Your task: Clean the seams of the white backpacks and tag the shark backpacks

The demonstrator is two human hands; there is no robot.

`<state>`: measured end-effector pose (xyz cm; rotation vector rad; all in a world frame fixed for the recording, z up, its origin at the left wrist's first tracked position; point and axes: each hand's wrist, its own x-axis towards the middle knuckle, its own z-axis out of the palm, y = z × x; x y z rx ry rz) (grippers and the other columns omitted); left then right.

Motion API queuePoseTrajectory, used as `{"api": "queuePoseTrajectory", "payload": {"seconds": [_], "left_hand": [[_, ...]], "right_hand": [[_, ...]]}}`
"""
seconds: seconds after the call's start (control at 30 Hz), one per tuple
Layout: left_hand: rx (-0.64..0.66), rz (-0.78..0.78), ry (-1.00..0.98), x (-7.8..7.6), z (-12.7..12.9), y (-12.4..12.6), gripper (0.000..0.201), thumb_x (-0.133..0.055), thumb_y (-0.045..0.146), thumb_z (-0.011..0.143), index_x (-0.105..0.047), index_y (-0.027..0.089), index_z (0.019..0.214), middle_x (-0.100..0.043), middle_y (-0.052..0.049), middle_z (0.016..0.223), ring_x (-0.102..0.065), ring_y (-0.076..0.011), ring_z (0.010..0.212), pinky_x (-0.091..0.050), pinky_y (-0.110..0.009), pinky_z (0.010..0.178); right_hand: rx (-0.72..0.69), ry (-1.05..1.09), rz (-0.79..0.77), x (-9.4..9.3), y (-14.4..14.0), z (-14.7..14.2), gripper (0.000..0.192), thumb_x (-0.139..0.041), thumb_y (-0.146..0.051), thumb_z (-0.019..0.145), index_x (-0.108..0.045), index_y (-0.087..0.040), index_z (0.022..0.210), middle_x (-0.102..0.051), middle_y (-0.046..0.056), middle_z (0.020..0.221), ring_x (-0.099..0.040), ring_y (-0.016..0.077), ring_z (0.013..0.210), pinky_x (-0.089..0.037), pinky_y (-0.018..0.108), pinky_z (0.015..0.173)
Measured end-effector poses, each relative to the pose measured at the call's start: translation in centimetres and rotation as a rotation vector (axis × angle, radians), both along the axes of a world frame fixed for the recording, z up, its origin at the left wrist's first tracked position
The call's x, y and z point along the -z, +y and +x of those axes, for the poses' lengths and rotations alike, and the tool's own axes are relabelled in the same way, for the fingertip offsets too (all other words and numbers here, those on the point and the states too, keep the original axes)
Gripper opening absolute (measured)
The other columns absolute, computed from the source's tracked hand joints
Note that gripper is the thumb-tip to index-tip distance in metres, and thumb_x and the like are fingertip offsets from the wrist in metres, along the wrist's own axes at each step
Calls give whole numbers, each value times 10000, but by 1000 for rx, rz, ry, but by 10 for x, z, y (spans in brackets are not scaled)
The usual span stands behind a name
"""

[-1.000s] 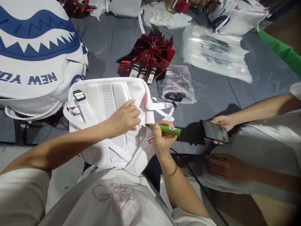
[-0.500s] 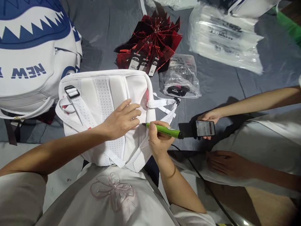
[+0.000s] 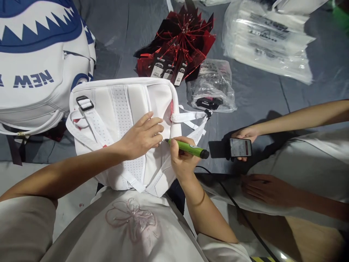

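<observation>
A white backpack (image 3: 120,109) lies back-side up in my lap and on the grey sheet, straps showing. My left hand (image 3: 141,136) rests flat on its padded back, fingers spread and pressing down. My right hand (image 3: 183,160) grips a green pen-shaped tool (image 3: 188,148) with a black cord at its rear. The tool's tip touches the backpack just right of my left fingertips.
A large white and blue backpack (image 3: 38,62) with "NEW" lettering sits at the left. Red tags (image 3: 177,54) and clear plastic bags (image 3: 212,85) lie beyond. At the right, another person's hand holds a phone (image 3: 240,147); their other hand (image 3: 261,189) rests lower.
The view has shifted slightly, so everything sits a little higher. My right hand has tilted the green tool, tip still at the backpack. The other person's phone now shows a lit screen.
</observation>
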<state>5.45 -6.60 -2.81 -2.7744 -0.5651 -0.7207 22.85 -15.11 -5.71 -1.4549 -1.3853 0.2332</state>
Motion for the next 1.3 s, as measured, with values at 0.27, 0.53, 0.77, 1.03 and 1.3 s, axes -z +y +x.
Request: {"api": "queuePoseTrajectory", "payload": {"seconds": [0.27,0.53,0.77,1.03,1.3], "left_hand": [[-3,-26,25,-2,1,-1,103,-582,260,936,-612,200,857,-657,-21,1040,-515,-228,1226,-372,-470,1174],[-1,-48,23,-2,1,-1,78,-646,254,895,-618,183,875,-658,-39,1023,-515,-233,1221,-355,-482,1182],[-26,-1,48,-4,1,-1,88,-637,268,902,-625,187,870,-674,-22,1006,-548,-233,1189,-394,-472,1164],[89,4,-106,5,-7,-5,95,-643,251,904,-611,206,826,-699,-7,1023,-559,-170,1187,-253,-418,1247],[79,-64,-76,0,-4,-2,94,-618,197,912,-628,194,819,-703,-2,1011,-569,-179,1164,-319,-411,1195]], "right_hand": [[-2,3,-22,-4,1,2,142,-609,-328,929,-627,-198,875,-647,22,759,-593,149,608,-488,303,565],[-28,-12,-51,-3,1,3,135,-612,-333,929,-627,-210,878,-676,27,786,-637,171,680,-526,333,647],[-37,7,-63,-8,3,3,133,-616,-336,927,-624,-213,877,-678,23,789,-635,161,663,-518,318,623],[55,175,-26,-11,-5,4,160,-624,-338,918,-643,-193,856,-656,11,719,-597,143,545,-498,289,515],[-58,125,-125,-13,-4,9,63,-633,-266,908,-656,-209,899,-686,18,777,-648,164,635,-528,305,567]]}}
